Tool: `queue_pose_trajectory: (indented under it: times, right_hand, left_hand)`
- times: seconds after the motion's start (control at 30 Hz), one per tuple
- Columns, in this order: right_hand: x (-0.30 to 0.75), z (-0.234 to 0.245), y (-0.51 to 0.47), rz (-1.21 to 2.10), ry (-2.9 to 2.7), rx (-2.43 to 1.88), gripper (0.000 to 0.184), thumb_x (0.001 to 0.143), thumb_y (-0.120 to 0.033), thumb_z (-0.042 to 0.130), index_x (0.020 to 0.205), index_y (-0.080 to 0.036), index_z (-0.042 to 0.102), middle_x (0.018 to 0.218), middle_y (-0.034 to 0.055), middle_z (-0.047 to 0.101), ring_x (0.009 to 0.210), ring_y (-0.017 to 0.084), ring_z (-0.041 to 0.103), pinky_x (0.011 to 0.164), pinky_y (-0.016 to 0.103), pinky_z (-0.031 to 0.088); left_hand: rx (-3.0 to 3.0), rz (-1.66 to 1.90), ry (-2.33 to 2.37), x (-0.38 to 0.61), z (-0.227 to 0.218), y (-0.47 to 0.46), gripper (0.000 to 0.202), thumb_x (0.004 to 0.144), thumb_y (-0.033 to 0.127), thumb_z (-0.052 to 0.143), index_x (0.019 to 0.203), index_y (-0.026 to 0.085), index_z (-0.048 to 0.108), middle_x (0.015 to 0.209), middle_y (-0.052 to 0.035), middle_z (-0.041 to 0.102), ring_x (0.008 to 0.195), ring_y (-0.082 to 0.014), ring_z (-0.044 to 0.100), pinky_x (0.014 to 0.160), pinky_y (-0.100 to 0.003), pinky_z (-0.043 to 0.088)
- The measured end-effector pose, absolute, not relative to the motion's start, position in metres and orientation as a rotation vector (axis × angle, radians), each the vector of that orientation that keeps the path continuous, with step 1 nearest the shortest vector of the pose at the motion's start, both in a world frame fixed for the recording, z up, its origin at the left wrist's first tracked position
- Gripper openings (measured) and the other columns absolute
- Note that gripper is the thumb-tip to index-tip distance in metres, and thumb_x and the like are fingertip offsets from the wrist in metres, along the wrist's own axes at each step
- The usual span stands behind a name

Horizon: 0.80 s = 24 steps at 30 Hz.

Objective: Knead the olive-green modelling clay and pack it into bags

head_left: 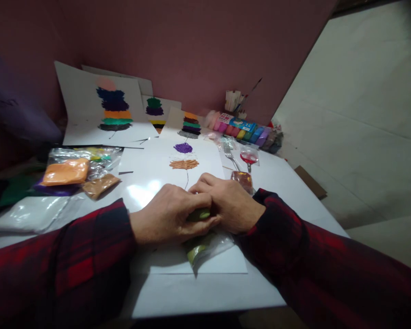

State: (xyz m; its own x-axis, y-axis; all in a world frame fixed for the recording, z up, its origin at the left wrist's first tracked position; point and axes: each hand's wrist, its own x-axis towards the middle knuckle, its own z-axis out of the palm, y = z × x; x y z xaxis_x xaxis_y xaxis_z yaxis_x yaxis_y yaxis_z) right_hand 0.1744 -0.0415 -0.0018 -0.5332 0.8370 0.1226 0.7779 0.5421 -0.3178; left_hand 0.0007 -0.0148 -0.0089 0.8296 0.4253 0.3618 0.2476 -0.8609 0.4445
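Note:
My left hand (169, 212) and my right hand (228, 203) meet over a white sheet (150, 183), fingers closed together on a lump of green clay (199, 214). Just below them lies a clear plastic bag holding more green clay (200, 249). On the sheet beyond my hands is a clay picture with a purple patch (183, 147) above an orange patch (184, 164) and a thin stem. Both sleeves are red and black plaid.
Bags of orange clay (65, 171) and brown clay (101, 185) lie at left, a white bag (34, 214) nearer. A fork (230, 155), red scissors (249, 158), a brown clay bag (243, 179) and a row of coloured clay packs (246, 130) sit at right. Finished pictures (113, 107) lean on the wall.

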Motion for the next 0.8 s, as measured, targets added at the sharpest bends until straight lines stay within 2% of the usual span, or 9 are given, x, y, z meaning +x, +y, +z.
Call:
queue_pose_trajectory:
  times: [0.8]
  right_hand:
    - [0.1741,0.0006,-0.0426,0.314,-2.53,-1.347,0.015,0.089,-0.025,0.064,0.102,-0.017,0.065,0.099,0.0055,0.059,0.076,0.016,0.053,0.071,0.031,0.043]
  left_hand:
    - [2.613,0.641,0.501,-0.0001,-0.0077,-0.0156,0.019,0.088,0.029,0.061,0.076,0.015,0.065,0.057,0.0026,0.055,0.047,-0.0078,0.046,0.047,-0.018,0.037]
